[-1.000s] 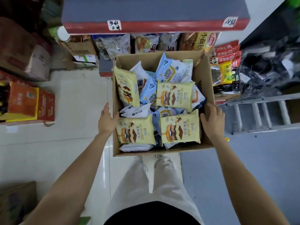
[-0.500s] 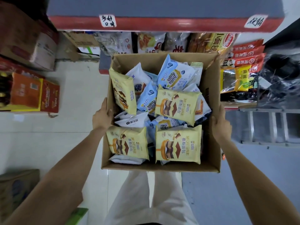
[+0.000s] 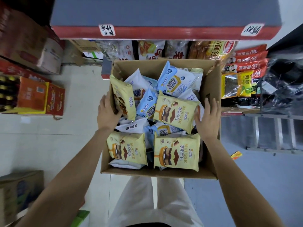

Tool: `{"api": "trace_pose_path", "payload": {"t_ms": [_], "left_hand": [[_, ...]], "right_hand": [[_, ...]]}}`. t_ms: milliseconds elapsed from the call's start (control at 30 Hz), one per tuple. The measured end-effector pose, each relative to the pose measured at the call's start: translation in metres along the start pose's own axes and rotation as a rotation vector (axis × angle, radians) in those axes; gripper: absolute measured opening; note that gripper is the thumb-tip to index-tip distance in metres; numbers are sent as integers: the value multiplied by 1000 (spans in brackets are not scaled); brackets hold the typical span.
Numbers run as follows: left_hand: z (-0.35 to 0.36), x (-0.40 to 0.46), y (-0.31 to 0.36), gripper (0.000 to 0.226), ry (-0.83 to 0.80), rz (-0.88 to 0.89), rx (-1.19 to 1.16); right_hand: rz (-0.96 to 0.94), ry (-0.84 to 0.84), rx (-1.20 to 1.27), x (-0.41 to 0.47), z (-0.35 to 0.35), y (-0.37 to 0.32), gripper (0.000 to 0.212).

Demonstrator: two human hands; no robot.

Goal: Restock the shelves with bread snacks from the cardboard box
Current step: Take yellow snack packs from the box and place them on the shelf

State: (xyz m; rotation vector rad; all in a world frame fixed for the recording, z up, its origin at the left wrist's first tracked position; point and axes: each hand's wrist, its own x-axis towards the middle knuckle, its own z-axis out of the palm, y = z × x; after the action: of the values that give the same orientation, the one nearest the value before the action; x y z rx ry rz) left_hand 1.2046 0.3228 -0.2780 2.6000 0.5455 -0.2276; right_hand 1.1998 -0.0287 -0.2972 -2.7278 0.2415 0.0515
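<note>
Both hands are inside the top of the cardboard box (image 3: 157, 173), which sits on the floor between the person's legs and the shelf. The left hand (image 3: 108, 115) lies at the left wall, its thumb curled onto the upright yellow packet (image 3: 123, 97) standing against that wall; whether the fingers have closed behind it I cannot tell. The right hand (image 3: 208, 118) is spread, fingers straight, the thumb just touching the right edge of the tilted yellow mousse packet (image 3: 175, 112) in the middle of the box.

Nearest in the box lie two more yellow packets (image 3: 176, 153), side by side against the near wall. Between and beyond them are blue-and-white blueberry packets (image 3: 173, 81), heaped toward the far wall. Past the box, the lower shelf (image 3: 105, 69) already holds assorted bread bags (image 3: 147, 49), and a red shelf edge (image 3: 164, 32) with handwritten labels runs above.

The step in hand looks like the first pick: none of the packets has left the box. Next, each hand needs to close on its yellow packet, lift it free of the loose heap without dragging neighbours along, and carry it to a matching gap on the shelf.

Half a second ago both hands gripped the box's outer walls; now they have let go and moved inward onto the packets. The box sits in the same spot.
</note>
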Motion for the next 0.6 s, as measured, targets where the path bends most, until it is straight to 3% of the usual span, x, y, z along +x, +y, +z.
{"api": "trace_pose_path", "payload": {"t_ms": [67, 167, 267, 333, 433, 500, 600], "left_hand": [[-5, 13, 10, 85, 19, 111, 23], [-12, 37, 17, 93, -38, 308, 204], [-19, 62, 24, 96, -107, 458, 493], [-24, 76, 34, 88, -133, 518, 582], [-27, 90, 44, 81, -227, 548, 704], [-28, 96, 46, 77, -263, 563, 737], [-33, 99, 46, 73, -344, 629, 764]], "right_hand": [[-55, -143, 34, 4, 6, -14, 64], [64, -347, 154, 9, 14, -29, 79], [175, -380, 224, 17, 12, -40, 93], [428, -332, 404, 18, 11, -41, 100], [635, -360, 485, 3, 14, -42, 96], [608, -458, 432, -7, 15, -48, 87], [574, -417, 429, -1, 6, -55, 71]]}}
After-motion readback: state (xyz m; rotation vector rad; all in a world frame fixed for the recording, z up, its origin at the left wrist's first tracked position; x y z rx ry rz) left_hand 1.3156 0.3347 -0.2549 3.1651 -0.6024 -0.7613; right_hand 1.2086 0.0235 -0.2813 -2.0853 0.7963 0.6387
